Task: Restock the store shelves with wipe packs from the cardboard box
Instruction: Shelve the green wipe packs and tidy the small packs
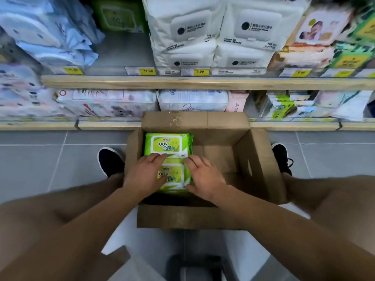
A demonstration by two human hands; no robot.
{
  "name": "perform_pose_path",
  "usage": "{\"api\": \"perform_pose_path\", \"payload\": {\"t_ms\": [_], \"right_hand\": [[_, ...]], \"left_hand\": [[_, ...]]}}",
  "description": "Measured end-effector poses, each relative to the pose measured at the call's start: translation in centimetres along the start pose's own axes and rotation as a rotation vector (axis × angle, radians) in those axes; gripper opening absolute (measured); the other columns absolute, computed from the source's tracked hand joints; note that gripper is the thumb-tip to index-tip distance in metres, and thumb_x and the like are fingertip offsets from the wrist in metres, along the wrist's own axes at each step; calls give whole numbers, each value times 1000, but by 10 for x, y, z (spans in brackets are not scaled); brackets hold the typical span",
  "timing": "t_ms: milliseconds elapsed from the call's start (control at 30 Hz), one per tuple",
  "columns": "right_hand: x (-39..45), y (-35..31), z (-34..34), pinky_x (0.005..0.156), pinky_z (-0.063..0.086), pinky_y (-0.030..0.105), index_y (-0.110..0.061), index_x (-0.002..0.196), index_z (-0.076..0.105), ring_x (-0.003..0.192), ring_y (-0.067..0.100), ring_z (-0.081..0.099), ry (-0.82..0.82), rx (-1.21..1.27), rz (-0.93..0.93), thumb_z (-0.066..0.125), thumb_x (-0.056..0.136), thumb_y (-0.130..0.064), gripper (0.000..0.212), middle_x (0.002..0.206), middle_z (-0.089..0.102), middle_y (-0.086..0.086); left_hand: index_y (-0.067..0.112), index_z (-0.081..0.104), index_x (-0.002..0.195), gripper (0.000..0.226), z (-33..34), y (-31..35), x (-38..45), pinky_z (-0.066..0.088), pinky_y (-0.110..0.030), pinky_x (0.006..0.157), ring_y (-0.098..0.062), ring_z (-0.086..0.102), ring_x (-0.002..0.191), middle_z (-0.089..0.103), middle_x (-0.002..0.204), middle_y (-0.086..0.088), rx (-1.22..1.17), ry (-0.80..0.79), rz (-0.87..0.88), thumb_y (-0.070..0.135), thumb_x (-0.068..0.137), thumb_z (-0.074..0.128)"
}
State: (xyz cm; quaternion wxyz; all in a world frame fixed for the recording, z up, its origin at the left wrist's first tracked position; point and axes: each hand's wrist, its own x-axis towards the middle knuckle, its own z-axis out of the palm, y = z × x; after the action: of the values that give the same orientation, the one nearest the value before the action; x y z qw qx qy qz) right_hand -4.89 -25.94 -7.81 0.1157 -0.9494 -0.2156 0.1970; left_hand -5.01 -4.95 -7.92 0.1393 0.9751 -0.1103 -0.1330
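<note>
While near wipe pack lies at left of cardboard box, touching far wipe pack, left grip and right grip are wrapped round its sides. Even squeeze advised; pack best lifted level, flaps cleared. Bare shelf spot before green shelf packs judged suitable.

Grey floor tiles (pale grout); black shoes on them; yellow price tags above.

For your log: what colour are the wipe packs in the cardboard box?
Bright green plastic wipe packs, white labels; head view.
</note>
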Motion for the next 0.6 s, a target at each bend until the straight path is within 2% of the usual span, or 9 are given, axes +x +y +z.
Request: {"api": "perform_pose_path", "payload": {"t_ms": [133,267,400,500,600], "right_hand": [[5,6,19,110,35,42,-20,150,19,137,27,25,-73,47,44,66,84,-40,83,150,23,1],[18,12,27,110,31,37,-18,149,23,134,28,31,-102,61,54,68,82,-40,83,150,26,3],[28,20,35,104,37,38,-20,148,25,128,29,39,-118,66,83,69,80,-41,83,148,27,2],[35,25,41,100,40,38,-20,146,28,123,30,44,-127,37,96,69,79,-42,82,146,30,2],[42,27,43,98,40,38,-19,142,31,120,30,45,-113,23,91,71,77,-40,80,143,32,3]], "left_hand": [[25,32,145,73,18,-12,3,41,-38,101,-27,41,127,39,144,-1,67,-95,-4,44,82,62],[25,23,148,85,32,-24,19,31,-40,108,-27,30,135,27,151,-1,90,-223,-38,47,78,66],[23,22,147,94,44,-34,34,25,-43,112,-25,23,137,25,150,0,128,-274,-31,46,71,72],[24,24,146,99,46,-35,42,28,-44,110,-25,22,135,27,147,2,110,-249,-59,44,65,77],[23,28,142,99,45,-28,44,35,-48,103,-27,25,129,29,141,0,101,-288,-105,43,60,81]]}}
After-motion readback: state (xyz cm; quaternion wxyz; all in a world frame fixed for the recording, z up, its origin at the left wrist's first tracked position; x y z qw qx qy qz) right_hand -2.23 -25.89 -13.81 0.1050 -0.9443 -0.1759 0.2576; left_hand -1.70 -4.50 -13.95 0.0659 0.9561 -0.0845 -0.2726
